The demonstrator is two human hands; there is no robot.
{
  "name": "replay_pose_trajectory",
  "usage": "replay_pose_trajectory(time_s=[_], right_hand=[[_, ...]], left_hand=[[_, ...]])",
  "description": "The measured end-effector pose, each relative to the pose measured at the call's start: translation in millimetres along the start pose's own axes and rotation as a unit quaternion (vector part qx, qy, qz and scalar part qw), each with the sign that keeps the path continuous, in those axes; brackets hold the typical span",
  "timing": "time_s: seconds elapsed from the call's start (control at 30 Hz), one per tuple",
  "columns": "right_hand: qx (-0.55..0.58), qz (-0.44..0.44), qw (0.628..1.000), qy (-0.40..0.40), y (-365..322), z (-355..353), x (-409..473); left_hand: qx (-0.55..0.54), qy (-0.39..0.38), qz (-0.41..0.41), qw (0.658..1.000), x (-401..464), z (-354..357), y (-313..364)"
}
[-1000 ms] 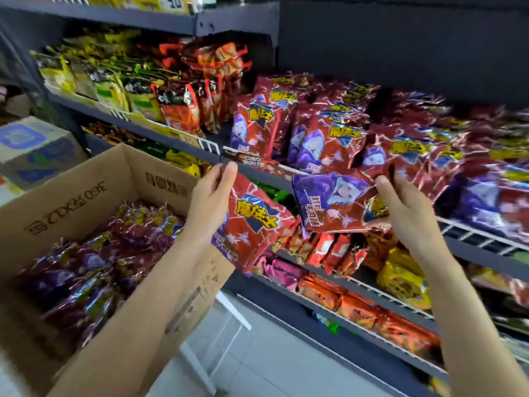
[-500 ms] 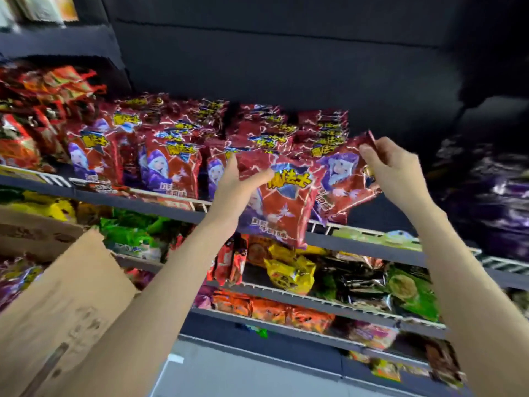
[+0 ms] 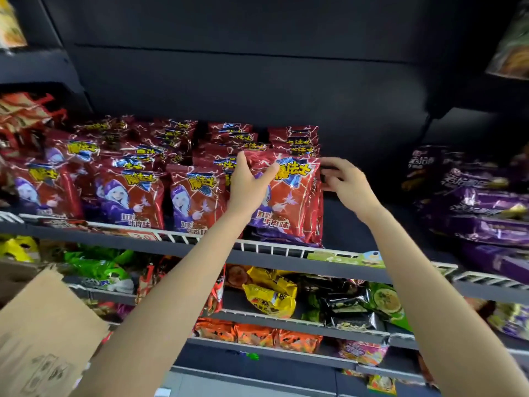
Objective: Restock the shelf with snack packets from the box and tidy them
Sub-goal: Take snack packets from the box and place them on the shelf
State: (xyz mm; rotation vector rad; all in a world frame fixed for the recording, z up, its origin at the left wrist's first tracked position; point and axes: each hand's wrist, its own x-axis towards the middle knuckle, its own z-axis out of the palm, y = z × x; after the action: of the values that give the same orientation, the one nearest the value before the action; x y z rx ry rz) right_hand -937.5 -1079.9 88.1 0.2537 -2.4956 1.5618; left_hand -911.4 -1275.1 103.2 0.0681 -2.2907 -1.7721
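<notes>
Both hands are up at the shelf (image 3: 286, 260) and the red packet (image 3: 289, 202) stands upright at its front edge, long axis vertical, printed face toward the camera, top seam up, bottom against the white wire rail (image 3: 274, 249). The left hand (image 3: 249, 184) has it by the upper left corner, thumb across the front near the yellow lettering and fingers curled behind the top seam, so that grip is pinching the packet. The right hand (image 3: 346, 183) is at the upper right edge with curled fingers; its grip looks closed on the edge of this packet or one just behind it, and which one I cannot tell. This packet heads the rightmost row. Count the front faces along the rail: four red packets upright and facing out, the held one included, each with a row leaning back behind it; the exact number in each row cannot be counted. To the right, past a bare stretch of shelf, purple packets (image 3: 481, 202) lie flat in a stack. The tier below holds yellow packets (image 3: 272, 293), with orange packets (image 3: 257, 335) lower still. One cardboard box (image 3: 43, 333) shows its corner at lower left.
</notes>
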Motion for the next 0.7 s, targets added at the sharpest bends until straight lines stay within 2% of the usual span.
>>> replay_pose_trajectory(time_s=[0.1, 0.23, 0.33, 0.4, 0.47, 0.53, 0.6, 0.7], right_hand=[[0.011, 0.023, 0.997, 0.072, 19, -5, -36], [-0.044, 0.074, 0.996, 0.006, 23, 10, -64], [-0.077, 0.086, 0.992, -0.041, 26, 29, -62], [-0.045, 0.108, 0.992, -0.052, 29, 34, -56], [-0.002, 0.123, 0.991, -0.053, 30, 35, -50], [0.034, 0.133, 0.99, -0.045, 34, 35, -46], [0.048, 0.137, 0.988, -0.048, 39, 35, -42], [0.072, 0.149, 0.984, -0.065, 42, 39, -34]], left_hand=[[0.008, -0.011, -0.036, 0.999, 5, 18, -10], [0.096, -0.006, 0.0, 0.995, 5, 33, -23], [0.1, -0.001, 0.042, 0.994, -1, 39, -28], [0.08, -0.021, 0.048, 0.995, -3, 37, -27], [0.079, -0.078, 0.037, 0.993, -6, 31, -27], [0.147, -0.124, 0.046, 0.98, -15, 25, -34], [0.21, -0.126, 0.054, 0.968, -23, 21, -44], [0.182, -0.132, 0.024, 0.974, -23, 21, -52]])
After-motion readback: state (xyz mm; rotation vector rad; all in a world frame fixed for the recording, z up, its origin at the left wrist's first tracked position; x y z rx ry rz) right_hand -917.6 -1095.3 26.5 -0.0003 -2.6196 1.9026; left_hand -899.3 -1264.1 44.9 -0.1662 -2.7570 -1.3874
